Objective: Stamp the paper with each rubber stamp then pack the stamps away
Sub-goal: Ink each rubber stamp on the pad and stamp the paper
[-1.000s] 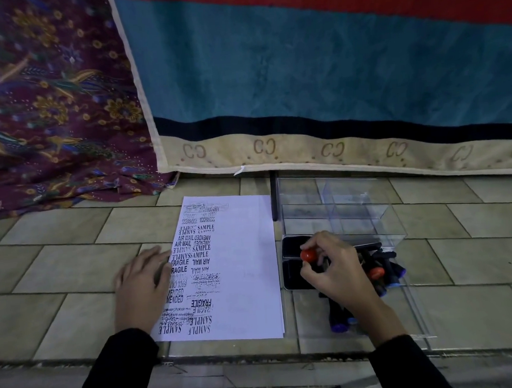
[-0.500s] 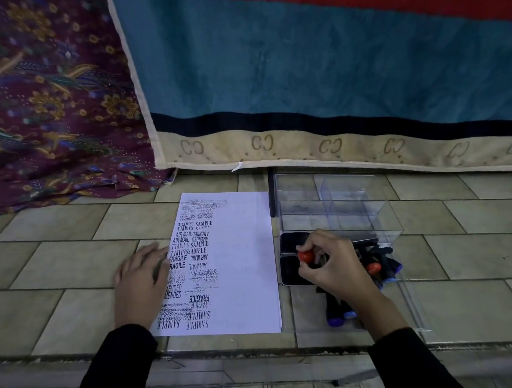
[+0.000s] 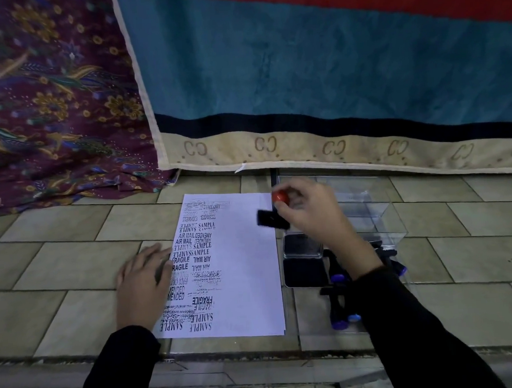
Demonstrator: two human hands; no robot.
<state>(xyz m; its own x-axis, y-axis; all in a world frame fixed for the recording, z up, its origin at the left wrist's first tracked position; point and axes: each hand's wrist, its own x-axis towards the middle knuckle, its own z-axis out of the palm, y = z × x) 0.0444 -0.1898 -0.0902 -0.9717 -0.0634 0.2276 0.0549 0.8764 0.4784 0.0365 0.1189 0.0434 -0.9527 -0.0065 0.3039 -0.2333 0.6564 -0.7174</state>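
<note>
A white sheet of paper [image 3: 247,268] lies on the tiled surface, its left half covered with black stamp prints. My left hand [image 3: 144,285] rests flat on the paper's left edge. My right hand [image 3: 306,212] grips a rubber stamp [image 3: 272,218] with a red knob and black base, held in the air over the paper's upper right corner. An open black ink pad [image 3: 304,261] sits just right of the paper. Several more stamps [image 3: 338,296] with blue knobs lie behind my right forearm, partly hidden.
A clear plastic box [image 3: 368,214] stands open to the right of the ink pad, its lid [image 3: 312,324] flat under the loose stamps. A teal blanket [image 3: 316,72] and a purple floral cloth [image 3: 51,100] hang at the back. The tiled ledge [image 3: 257,351] ends near me.
My right hand lifted the red-knobbed stamp off the ink pad and carried it up and left, over the paper's top right corner. My left hand stayed on the paper.
</note>
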